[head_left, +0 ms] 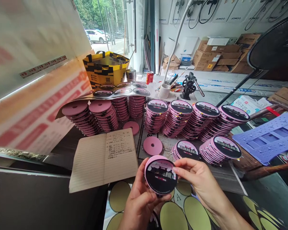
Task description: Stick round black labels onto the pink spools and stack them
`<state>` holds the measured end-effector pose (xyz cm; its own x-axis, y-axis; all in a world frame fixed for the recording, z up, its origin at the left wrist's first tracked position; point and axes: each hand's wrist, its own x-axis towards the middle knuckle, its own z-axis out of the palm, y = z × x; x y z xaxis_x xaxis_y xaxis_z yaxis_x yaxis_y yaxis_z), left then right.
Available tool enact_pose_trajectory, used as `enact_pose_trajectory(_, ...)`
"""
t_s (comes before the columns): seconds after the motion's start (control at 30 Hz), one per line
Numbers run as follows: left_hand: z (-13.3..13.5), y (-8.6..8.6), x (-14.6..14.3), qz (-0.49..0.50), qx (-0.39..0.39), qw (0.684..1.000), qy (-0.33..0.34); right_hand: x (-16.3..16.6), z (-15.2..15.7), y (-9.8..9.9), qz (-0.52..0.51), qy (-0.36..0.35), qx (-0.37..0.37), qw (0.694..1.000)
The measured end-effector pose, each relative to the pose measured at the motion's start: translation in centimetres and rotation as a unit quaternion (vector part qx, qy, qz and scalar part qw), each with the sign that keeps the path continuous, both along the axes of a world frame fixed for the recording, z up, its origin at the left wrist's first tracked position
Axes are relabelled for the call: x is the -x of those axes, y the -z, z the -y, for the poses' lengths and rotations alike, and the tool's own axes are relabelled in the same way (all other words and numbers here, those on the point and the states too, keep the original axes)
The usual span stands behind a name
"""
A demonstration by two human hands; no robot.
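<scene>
1. In the head view, we see the left hand (pixel 142 195) curled around the pink disc (pixel 151 159), nearer than the labelled stacks (pixel 207 119); the right hand (pixel 194 174) pinches at the edge of the dark label (pixel 160 180).
2. This label looks almost placed, we judge; labelled stacks appear done; plain-topped stacks (pixel 100 110) seem left, though we cannot see their undersides.

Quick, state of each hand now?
Left hand: holding a pink disc with a printed label.
Right hand: touching the label's upper right edge; grip unclear.
</scene>
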<state>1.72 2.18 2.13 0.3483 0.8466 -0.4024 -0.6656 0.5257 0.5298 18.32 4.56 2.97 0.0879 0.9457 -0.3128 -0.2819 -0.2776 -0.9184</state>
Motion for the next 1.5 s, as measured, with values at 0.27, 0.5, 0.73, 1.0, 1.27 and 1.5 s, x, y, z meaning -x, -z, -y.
enact_pose_trajectory(0.27,-0.2,0.3,0.0,-0.016,0.016,1.0,-0.008,-0.1,0.0,0.3,0.019,-0.002,-0.011,1.0)
enact_pose_trajectory(0.5,-0.2,0.6,-0.2,-0.004,0.006,1.0,-0.022,0.1,-0.2,0.3,0.043,0.004,-0.013,0.999)
enact_pose_trajectory(0.73,-0.2,0.8,-0.5,0.017,-0.005,0.999,-0.039,0.3,-0.1,0.7,0.097,0.03,-0.04,0.994)
enact_pose_trajectory(1.0,0.2,0.6,-0.7,0.022,-0.03,0.998,-0.055,1.9,0.4,0.0,0.103,0.117,-0.038,0.987)
enact_pose_trajectory(1.27,0.2,0.5,-0.5,0.017,0.0,0.999,-0.04,1.2,0.4,0.3,0.069,0.074,-0.024,0.995)
enact_pose_trajectory(1.5,0.1,0.7,-0.2,-0.003,0.011,1.0,-0.024,0.9,0.3,0.3,0.078,0.059,-0.024,0.995)
